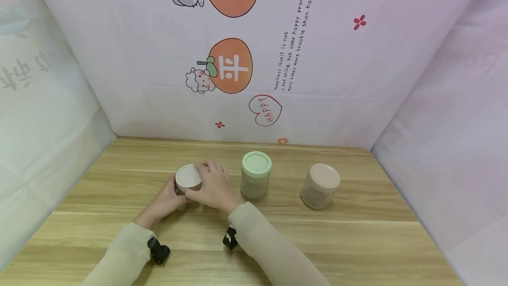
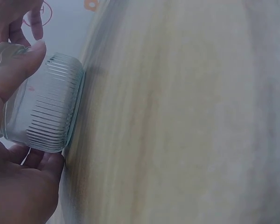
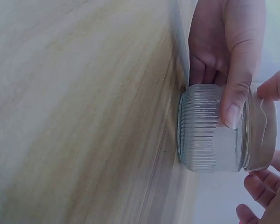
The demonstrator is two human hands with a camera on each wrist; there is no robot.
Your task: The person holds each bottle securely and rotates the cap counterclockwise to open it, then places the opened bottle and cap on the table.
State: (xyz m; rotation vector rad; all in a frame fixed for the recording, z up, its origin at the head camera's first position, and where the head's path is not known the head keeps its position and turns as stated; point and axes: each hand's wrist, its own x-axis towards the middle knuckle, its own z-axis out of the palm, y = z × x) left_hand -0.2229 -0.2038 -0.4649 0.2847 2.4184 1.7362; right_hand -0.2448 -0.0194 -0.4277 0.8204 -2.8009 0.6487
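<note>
A small ribbed clear glass jar [image 3: 207, 128] stands upright on the table at the left, topped by an off-white lid [image 1: 188, 175]. My left hand [image 1: 168, 200] grips the glass body from its left side, with the thumb across the front of the jar in the right wrist view. Over the top comes my right hand [image 1: 214, 186], its thumb and fingers around the lid's rim. The lid sits on the jar mouth. Much of the glass is hidden by both hands in the head view.
Right of my hands stands a taller clear jar with a green lid [image 1: 256, 163], close to my right wrist. Farther right is another clear jar with a pinkish-beige lid [image 1: 325, 175]. The wood-grain table [image 1: 357, 242] meets printed white cloth walls [image 1: 325, 114] at the back and sides.
</note>
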